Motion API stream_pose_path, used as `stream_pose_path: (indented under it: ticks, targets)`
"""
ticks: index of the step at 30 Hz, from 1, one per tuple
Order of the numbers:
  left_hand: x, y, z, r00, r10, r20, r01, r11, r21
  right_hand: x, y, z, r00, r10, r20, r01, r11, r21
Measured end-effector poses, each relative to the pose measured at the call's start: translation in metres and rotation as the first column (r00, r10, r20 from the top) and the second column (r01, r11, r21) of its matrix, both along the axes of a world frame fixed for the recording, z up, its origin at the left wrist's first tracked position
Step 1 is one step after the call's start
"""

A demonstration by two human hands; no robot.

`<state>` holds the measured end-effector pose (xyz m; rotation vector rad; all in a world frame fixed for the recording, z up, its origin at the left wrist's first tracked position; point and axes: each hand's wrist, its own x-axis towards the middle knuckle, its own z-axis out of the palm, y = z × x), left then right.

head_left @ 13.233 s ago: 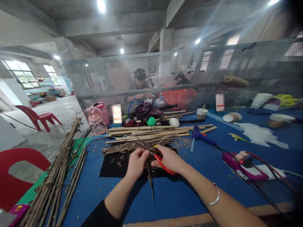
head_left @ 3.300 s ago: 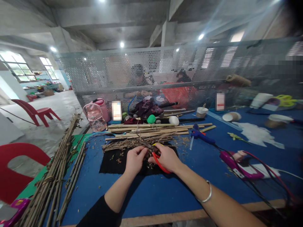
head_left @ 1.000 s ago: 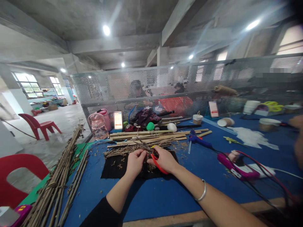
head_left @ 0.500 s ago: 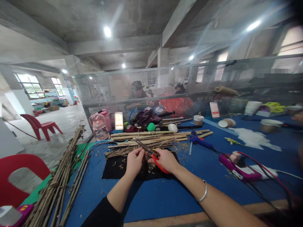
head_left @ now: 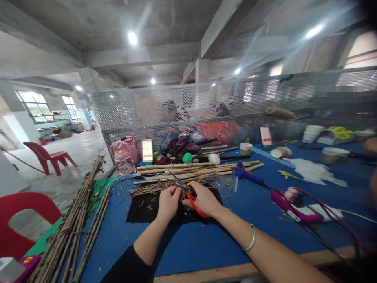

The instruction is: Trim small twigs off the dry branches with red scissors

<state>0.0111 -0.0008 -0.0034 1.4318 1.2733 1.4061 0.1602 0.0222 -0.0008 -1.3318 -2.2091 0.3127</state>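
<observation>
My right hand (head_left: 203, 199) grips scissors with red and yellow handles (head_left: 196, 209); their blades point up and left, slightly parted. Close beside the blades, my left hand (head_left: 168, 202) is closed in a pinch, and what its fingertips hold is too small to make out. Both hands are over a black cloth (head_left: 138, 210) strewn with dry plant bits. Along the cloth's far edge lies a bundle of thin brown twigs (head_left: 150, 189), partly hidden behind my hands. Longer pale sticks (head_left: 165, 171) lie just beyond it.
Bundled dry stalks (head_left: 67, 226) run along the left side. A blue glue gun (head_left: 250, 176), a purple power strip (head_left: 294, 210) with cables, and white plastic sheeting (head_left: 315, 171) lie right. Yarn balls (head_left: 187, 158) sit at the back before a perforated metal screen (head_left: 126, 114); people sit behind it.
The scissor blades are spread wider, and more of the yellow handle loop shows above my right hand. My left hand stays in nearly the same place. The view has shifted slightly.
</observation>
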Motion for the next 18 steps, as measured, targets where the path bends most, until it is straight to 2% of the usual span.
stream_pose_path:
  ticks: [5, 11, 18]
  targets:
    - [0.0014, -0.0007, -0.0002, 0.998, -0.027, 0.052, 0.028, 1.0, -0.009, 0.0004, 0.0002, 0.0006, 1.0, 0.014, 0.001, -0.014, 1.0, 0.005]
    - [-0.0008, 0.0009, -0.0035, 1.0, 0.017, -0.021, -0.016, 1.0, 0.013, 0.0035, 0.001, 0.0032, 0.999, 0.016, 0.044, -0.019, 0.997, 0.08]
    - [-0.0032, -0.0006, -0.0006, 0.995, 0.024, -0.096, -0.018, 0.998, 0.063, 0.0039, -0.0017, 0.0044, 0.996, -0.056, 0.07, 0.055, 0.998, 0.027]
